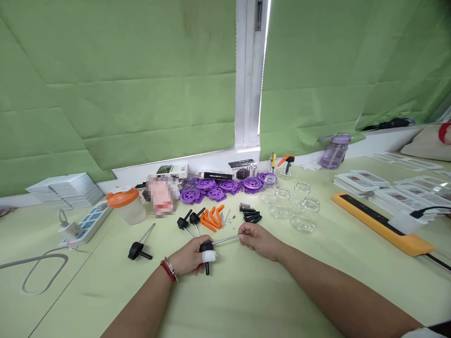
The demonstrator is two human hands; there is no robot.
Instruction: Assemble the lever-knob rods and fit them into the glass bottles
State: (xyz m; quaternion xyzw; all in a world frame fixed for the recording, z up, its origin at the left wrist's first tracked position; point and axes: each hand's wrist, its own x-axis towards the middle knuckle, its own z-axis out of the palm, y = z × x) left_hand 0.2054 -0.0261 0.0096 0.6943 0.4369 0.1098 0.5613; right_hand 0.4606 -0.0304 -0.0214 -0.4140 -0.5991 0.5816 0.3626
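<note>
My left hand [193, 256], its thumb wrapped in white tape, is closed around a black pump head [206, 246] with a short black spout pointing toward me. A thin metal rod [225, 240] runs from this head to the right. At the rod's far end, my right hand [256, 239] pinches its tip. Two similar black heads with rods [183, 222] lie just beyond my left hand, and another black head with a rod [136, 251] lies farther left. Orange levers [212, 217], small metal pins [222, 219], springs [246, 206] and black tubes [252, 216] lie behind my hands.
Clear glass jars [302, 222] stand right of centre, near purple round plastic parts [216, 193]. An orange-lidded cup [127, 206] and a white power strip [89, 225] are at left. A yellow power strip [380, 223], stacked white cards [355, 183] and a purple bottle [334, 152] are at right.
</note>
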